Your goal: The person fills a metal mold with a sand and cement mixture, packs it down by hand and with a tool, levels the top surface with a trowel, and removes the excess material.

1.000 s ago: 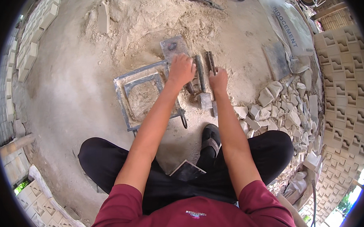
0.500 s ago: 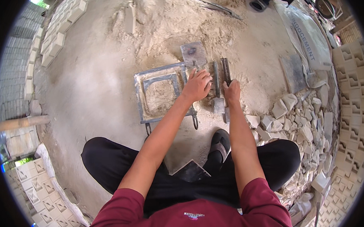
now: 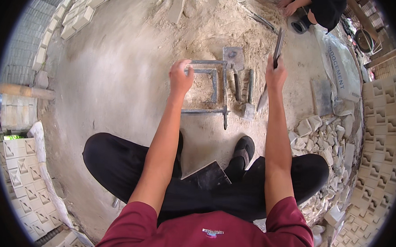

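My left hand [image 3: 181,77] is at the far left corner of a square metal frame [image 3: 225,85], fingers curled round its edge; the hand and forearm hide the frame's left side. Inside lies a smaller metal frame [image 3: 214,86] around pale powder. My right hand [image 3: 276,76] holds a long, narrow metal bar [image 3: 278,45], raised on a slant right of the frame. Between frame and right hand lie a tool with a dark handle [image 3: 237,86] and a hammer-like tool with a blocky head [image 3: 248,111]. A square metal plate [image 3: 234,59] rests beyond them.
Loose pale powder [image 3: 207,18] is heaped at the back. Another person's hands [image 3: 290,9] reach in at the far right. Broken pale pieces [image 3: 325,142] pile up on the right, near a printed sack [image 3: 341,72]. Stacked patterned blocks [image 3: 379,131] line the right side.
My left hand has gone from the tools right of the frame to its left corner. My right hand has lifted the metal bar off the ground. The view has shifted, showing more of the other person.
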